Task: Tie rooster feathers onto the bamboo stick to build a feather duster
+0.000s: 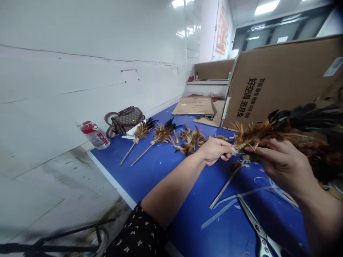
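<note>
Black sleeve with a pale print (136, 233) is closest to the lens, bottom of the view, with the left forearm reaching out of it over a blue tabletop (160, 182). Starting from the far left: some dark metal frame (66, 235) down low off the table, then a clear bottle with a red lid (95, 135) on the table's edge by the wall. Right beside it sits a patterned brown handbag (129, 121). Next come two feathered sticks, one (142, 132) and then another (162, 135), lying roughly side by side, bare ends toward the camera. After those there's a clump of brown feathers (193, 137).

Now the hands. Left hand (215, 150) has its fingers curled in, pinching the pale base of a feather bunch (250, 134) held up over the right part of the table. Below it a bare stick (226, 187) slants down toward the camera; can't tell if it joins the bunch. Clear strips (218, 216) lie around there, and big scissors (258, 228) point away from the camera, blades closed. Right hand (281, 157) has thumb and fingertips pressed together, pinching the same bunch just beside the left, though exactly which bit is too small to tell. Behind it all stands a big cardboard box (278, 78), with dark feathers (308, 119) in front.
</note>
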A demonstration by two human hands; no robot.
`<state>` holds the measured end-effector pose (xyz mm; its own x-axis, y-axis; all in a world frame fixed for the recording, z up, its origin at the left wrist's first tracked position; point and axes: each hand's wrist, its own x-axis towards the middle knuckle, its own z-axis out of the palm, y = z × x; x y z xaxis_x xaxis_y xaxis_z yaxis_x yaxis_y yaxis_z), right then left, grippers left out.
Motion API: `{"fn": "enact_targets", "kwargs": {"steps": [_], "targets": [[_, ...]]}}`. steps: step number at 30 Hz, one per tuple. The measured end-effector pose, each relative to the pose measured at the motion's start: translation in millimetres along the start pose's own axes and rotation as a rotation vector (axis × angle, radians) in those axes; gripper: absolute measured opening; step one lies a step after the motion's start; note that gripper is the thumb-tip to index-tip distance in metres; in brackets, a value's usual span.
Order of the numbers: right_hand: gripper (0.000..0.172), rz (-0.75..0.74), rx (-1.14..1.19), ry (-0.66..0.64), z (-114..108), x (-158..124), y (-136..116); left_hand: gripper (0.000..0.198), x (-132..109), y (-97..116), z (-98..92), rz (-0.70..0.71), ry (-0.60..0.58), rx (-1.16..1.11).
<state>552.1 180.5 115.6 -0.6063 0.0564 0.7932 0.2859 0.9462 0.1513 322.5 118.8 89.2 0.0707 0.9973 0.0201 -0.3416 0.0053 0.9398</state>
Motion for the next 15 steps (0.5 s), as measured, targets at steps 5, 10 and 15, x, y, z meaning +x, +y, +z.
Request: {"fn": "enact_targets", "kwargs": {"steps": [5,10,15], "targets": [[0.030,-0.083,-0.065,-0.042,-1.4,-3.9,11.2,0.022,0.3,-5.1,4.9,-0.053,-0.062,-0.060],[0.029,-0.026,-0.165,-0.068,3.7,-5.2,5.3,0.022,1.6,-9.1,10.6,-0.064,0.020,-0.086],[0.033,0.058,-0.221,0.140,8.8,-1.6,-6.1,0.032,1.4,-12.0,14.5,0.051,0.036,-0.116]]}}
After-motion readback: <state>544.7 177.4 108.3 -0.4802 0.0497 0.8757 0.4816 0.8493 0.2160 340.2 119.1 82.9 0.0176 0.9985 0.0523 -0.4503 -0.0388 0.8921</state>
